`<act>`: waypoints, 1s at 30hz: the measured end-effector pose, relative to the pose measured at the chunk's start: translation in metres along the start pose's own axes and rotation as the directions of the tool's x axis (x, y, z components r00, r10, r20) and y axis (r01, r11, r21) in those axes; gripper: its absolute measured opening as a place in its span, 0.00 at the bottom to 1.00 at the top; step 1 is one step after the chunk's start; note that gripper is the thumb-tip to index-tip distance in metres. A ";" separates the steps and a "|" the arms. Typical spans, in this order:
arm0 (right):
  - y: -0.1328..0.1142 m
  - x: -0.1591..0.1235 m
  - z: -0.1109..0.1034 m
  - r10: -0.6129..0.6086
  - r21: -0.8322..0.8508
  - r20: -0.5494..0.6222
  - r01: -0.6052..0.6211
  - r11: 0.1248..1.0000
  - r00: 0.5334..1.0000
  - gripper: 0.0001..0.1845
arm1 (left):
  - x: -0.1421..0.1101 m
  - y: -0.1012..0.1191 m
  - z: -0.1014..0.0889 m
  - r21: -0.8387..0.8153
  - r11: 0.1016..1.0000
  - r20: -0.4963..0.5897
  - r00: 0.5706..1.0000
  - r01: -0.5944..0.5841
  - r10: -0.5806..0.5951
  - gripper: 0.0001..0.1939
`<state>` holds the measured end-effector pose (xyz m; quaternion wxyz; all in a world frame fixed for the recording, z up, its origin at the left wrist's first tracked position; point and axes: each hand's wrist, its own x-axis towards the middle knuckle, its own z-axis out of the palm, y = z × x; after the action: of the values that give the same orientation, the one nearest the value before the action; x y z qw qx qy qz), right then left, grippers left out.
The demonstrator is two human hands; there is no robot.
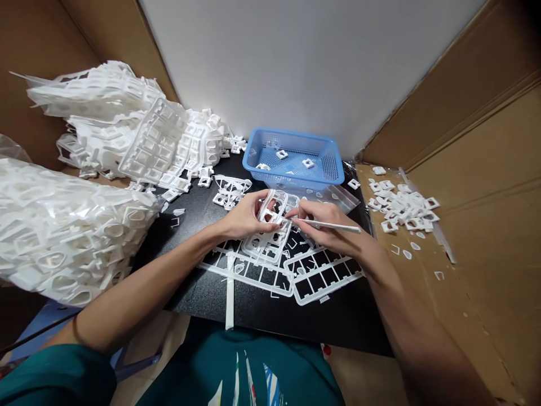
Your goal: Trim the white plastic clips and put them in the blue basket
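Note:
My left hand point(250, 217) is closed on the edge of a white moulded plastic sheet point(264, 245) with rounded openings, holding it raised above the black table. In my right hand point(320, 224) is a slim white pen-like tool point(333, 226), its tip against the sheet near my left thumb. I cannot make out the tip's shape. Under both hands lie emptied white grid frames point(325, 279), point(262, 276), overlapping each other. Small white scraps point(291, 243) are scattered among them.
A blue basket point(296, 179) with a few white square pieces stands behind my hands. Stacked sheets point(156, 141) and a full plastic bag point(63, 237) crowd the left. Loose white pieces point(401, 206) pile on cardboard at right. A white strip point(230, 299) lies at the table's front edge.

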<state>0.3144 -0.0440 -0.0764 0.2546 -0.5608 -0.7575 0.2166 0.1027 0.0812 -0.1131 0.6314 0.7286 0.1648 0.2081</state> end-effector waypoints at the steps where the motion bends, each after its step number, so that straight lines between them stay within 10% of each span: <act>1: 0.000 0.000 0.001 -0.011 -0.001 -0.004 0.011 1.000 1.000 0.07 | 0.000 0.001 0.000 0.000 1.000 0.001 1.000 0.004 -0.004 0.21; 30: 0.017 0.003 0.010 0.122 0.140 -0.070 -0.111 0.984 0.990 0.09 | -0.009 0.015 -0.013 -0.276 0.937 0.366 0.925 0.215 -0.104 0.29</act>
<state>0.3206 -0.0366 -0.0940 0.3085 -0.5937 -0.6963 0.2598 0.0882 0.0860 -0.0978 0.7722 0.6290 0.0760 0.0475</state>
